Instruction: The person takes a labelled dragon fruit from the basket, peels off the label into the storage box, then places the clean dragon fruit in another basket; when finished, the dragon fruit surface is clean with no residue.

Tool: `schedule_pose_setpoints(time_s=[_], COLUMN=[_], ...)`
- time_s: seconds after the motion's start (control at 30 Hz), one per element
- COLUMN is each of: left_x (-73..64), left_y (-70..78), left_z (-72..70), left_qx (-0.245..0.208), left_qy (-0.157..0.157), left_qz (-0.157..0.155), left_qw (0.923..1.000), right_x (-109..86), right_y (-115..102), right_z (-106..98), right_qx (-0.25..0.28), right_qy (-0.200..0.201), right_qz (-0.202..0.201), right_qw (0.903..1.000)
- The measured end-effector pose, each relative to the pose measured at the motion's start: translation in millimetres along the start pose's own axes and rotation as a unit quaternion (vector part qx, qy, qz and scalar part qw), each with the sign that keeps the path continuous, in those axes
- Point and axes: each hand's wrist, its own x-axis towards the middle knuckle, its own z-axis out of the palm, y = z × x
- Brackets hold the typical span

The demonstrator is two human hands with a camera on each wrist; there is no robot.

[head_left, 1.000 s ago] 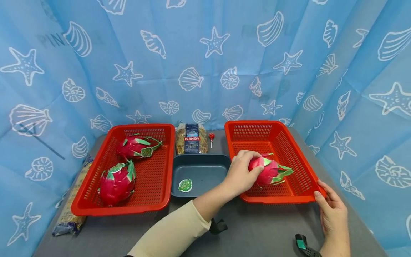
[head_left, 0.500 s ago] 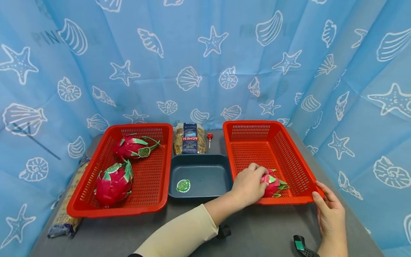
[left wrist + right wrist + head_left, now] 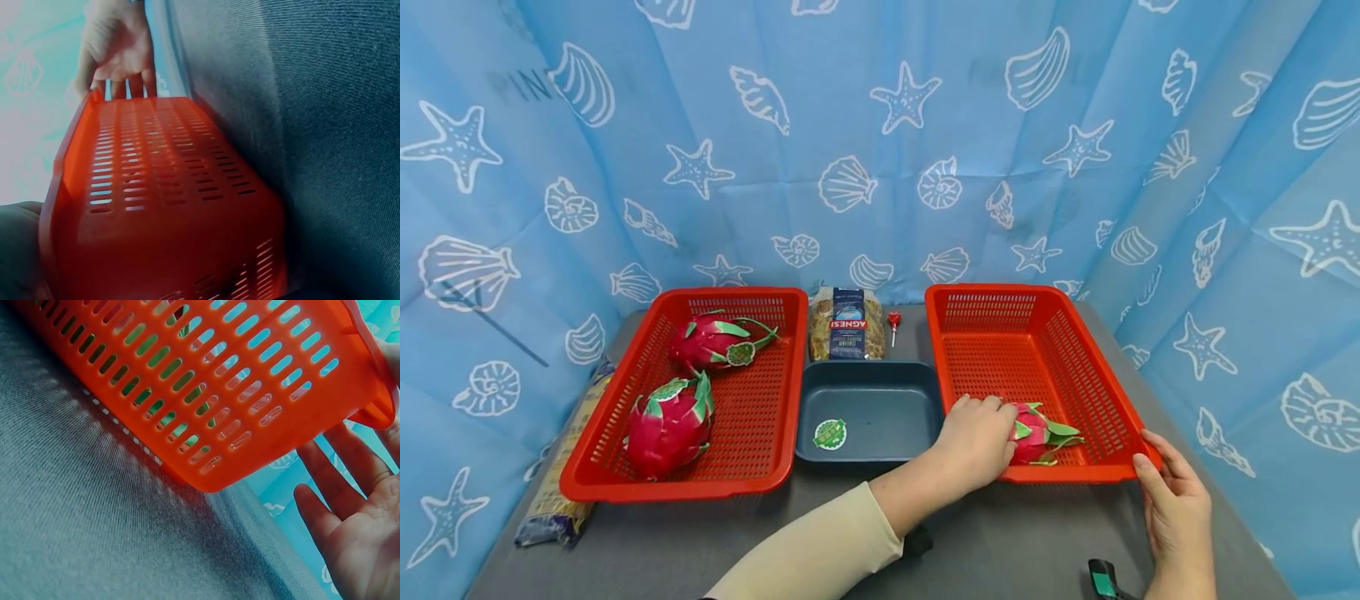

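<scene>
In the head view my left hand (image 3: 976, 442) reaches over the near wall of the right red basket (image 3: 1105, 473) and holds a pink dragon fruit (image 3: 1033, 433) low in its near left part. The fruit's green-tipped end points right; my hand covers its left end. With thumb above and fingers below, my right hand (image 3: 1182, 508) grips the basket's near right corner. The right wrist view shows that hand's fingers (image 3: 350, 469) under the rim, and green leaf tips through the slots. In the left wrist view only a dark edge of my left hand (image 3: 19, 247) shows.
The left red basket (image 3: 760, 483) holds two dragon fruits (image 3: 670, 429). Between the baskets stands a dark blue tray (image 3: 872, 408) with a green sticker. Behind it lie a pasta bag (image 3: 847, 325) and a red lollipop (image 3: 894, 319). A long packet (image 3: 561, 487) lies at far left.
My left hand has lowered the dragon fruit from above the basket into its near left part, moving toward me. My right hand has stayed on the basket's corner.
</scene>
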Motion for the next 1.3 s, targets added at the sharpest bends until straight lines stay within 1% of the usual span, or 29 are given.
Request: schedule_pose_setpoints(time_s=[0.1, 0.17, 0.27, 0.33, 0.4, 0.47, 0.6, 0.7, 0.73, 0.8, 0.93, 1.0, 1.1, 1.13, 1.2, 1.3], left_x=[-3.0, -6.1, -13.3, -19.7, -27.7, -37.6, -60.2, -76.6, -81.6, -91.0, -110.4, -122.6, -146.9, -156.4, -176.5, -205.3], left_y=[-1.5, -3.3, -7.5, -11.9, -17.6, -23.6, -35.2, -43.6, -46.4, -52.0, -64.8, -73.7, -90.4, -96.7, -109.3, -127.4], left_z=[-1.5, -4.9, -13.3, -20.2, -26.7, -34.0, -48.7, -61.7, -66.3, -76.2, -95.8, -103.5, -111.4, -113.3, -115.8, -116.8], left_qx=[-0.01, -0.031, -0.07, -0.106, -0.136, -0.166, -0.227, -0.256, -0.259, -0.258, -0.258, -0.254, -0.25, -0.248, -0.247, -0.237], left_qy=[0.008, 0.022, 0.058, 0.09, 0.129, 0.171, 0.251, 0.294, 0.304, 0.319, 0.339, 0.356, 0.382, 0.391, 0.411, 0.453], left_qz=[0.005, 0.013, 0.028, 0.038, 0.052, 0.066, 0.092, 0.101, 0.102, 0.101, 0.093, 0.087, 0.063, 0.05, 0.017, -0.029], left_qw=[0.9999, 0.9992, 0.9954, 0.9895, 0.9809, 0.969, 0.9364, 0.9153, 0.9112, 0.9063, 0.9001, 0.8951, 0.8877, 0.8849, 0.8774, 0.8587], right_x=[-1.1, -1.4, -0.9, -0.2, 0.4, 0.7, 1.8, 3.3, 3.8, 4.5, 4.8, 4.1, 2.3, 1.7, 0.8, 0.6], right_y=[-1, -2, -4, -5, -6, -7, -10, -10, -10, -10, -9, -8, -5, -4, -3, -2], right_z=[1, 2, 2, 2, 2, 2, 2, 2, 2, 2, 1, 1, 2, 2, 3, 5], right_qx=[-0.019, -0.024, -0.021, -0.022, -0.029, -0.037, -0.055, -0.063, -0.063, -0.062, -0.06, -0.064, -0.066, -0.065, -0.065, -0.065], right_qy=[0.023, 0.033, 0.04, 0.042, 0.043, 0.046, 0.056, 0.059, 0.059, 0.061, 0.07, 0.072, 0.067, 0.064, 0.058, 0.054], right_qz=[0.01, 0.017, 0.021, 0.022, 0.024, 0.024, 0.02, 0.016, 0.015, 0.013, 0.015, 0.02, 0.028, 0.03, 0.029, 0.021], right_qw=[0.9995, 0.999, 0.9987, 0.9987, 0.9984, 0.998, 0.9967, 0.9962, 0.9962, 0.9962, 0.9957, 0.9952, 0.9952, 0.9954, 0.9958, 0.9962])
